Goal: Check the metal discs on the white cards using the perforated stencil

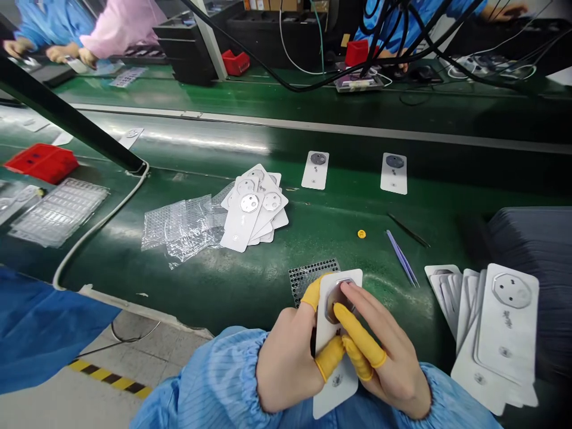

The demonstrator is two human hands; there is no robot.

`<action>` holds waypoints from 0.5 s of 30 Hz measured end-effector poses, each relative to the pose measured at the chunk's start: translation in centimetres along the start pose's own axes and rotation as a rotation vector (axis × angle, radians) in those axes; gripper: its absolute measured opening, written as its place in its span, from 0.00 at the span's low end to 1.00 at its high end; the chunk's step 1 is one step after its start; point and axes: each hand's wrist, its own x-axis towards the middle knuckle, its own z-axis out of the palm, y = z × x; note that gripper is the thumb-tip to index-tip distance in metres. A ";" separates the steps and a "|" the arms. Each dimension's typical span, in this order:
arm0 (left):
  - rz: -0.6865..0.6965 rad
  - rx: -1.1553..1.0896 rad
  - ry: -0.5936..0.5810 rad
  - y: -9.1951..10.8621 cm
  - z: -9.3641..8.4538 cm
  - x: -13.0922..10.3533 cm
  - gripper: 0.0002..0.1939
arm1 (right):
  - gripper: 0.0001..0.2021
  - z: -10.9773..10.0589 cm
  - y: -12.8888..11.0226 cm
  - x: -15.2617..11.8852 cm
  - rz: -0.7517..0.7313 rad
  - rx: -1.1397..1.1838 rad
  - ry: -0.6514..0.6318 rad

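Observation:
A white phone back cover (pixel 328 393) with a round camera ring is held tilted, close to my body. My left hand (pixel 290 351) is closed around its left edge, with yellow finger cots on the thumb and a finger. On the cover's right side, my right hand (pixel 384 351) has its fingertips on the camera ring, one bare and one in a yellow cot; its cotted thumb is by the cover's edge. Whether a small part lies under those fingertips is hidden. Just behind the cover is a dark perforated tray (pixel 308 274) of small round pieces, partly covered by my left hand.
Loose back covers (pixel 241 223) lie piled beside clear plastic bags (pixel 190 226). More covers (pixel 509 328) are stacked at right by dark trays (pixel 536 250). Purple tweezers (pixel 401 258), black tweezers (pixel 409 230) and a yellow disc (pixel 361 234) lie ahead. A black post (pixel 67 113) slants at left.

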 end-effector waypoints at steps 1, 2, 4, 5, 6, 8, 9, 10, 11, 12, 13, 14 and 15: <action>0.006 0.023 -0.009 0.1 0.0 0.0 0.10 | 0.30 -0.2 -0.1 0.0 -0.003 -0.009 0.001; 0.014 0.047 -0.023 0.1 0.1 0.0 0.09 | 0.29 -0.3 -0.1 0.1 -0.003 -0.019 0.003; 0.030 0.102 -0.029 0.1 0.3 0.0 0.07 | 0.28 -0.6 -0.2 0.2 -0.007 -0.040 0.007; 0.038 0.130 -0.011 0.0 0.3 0.0 0.07 | 0.28 -0.7 -0.3 0.3 -0.008 -0.052 0.004; 0.045 0.152 0.010 0.0 0.4 0.0 0.07 | 0.27 -0.7 -0.3 0.4 -0.004 -0.066 0.001; 0.044 0.167 0.044 -0.1 0.5 0.0 0.08 | 0.25 -0.6 -0.3 0.5 0.010 -0.099 -0.011; 0.038 0.160 0.049 -0.2 0.6 0.0 0.08 | 0.25 -0.4 -0.3 0.5 0.018 -0.112 -0.022; 0.030 0.147 0.048 -0.4 0.7 0.1 0.08 | 0.25 -0.2 -0.3 0.5 0.028 -0.113 -0.033; 0.017 0.134 0.044 -0.5 0.7 0.1 0.09 | 0.26 0.0 -0.3 0.4 0.037 -0.100 -0.045; 0.000 0.118 0.036 -0.6 0.8 0.2 0.10 | 0.26 0.2 -0.2 0.3 0.048 -0.071 -0.051; -0.021 0.093 0.027 -0.7 0.9 0.3 0.11 | 0.26 0.5 0.0 0.1 0.061 -0.031 -0.049; -0.039 0.045 0.012 -0.8 1.0 0.4 0.12 | 0.26 0.7 0.1 -0.1 0.078 0.015 -0.034; -0.052 -0.029 -0.011 -0.9 1.1 0.7 0.13 | 0.25 1.0 0.3 -0.3 0.095 0.061 -0.012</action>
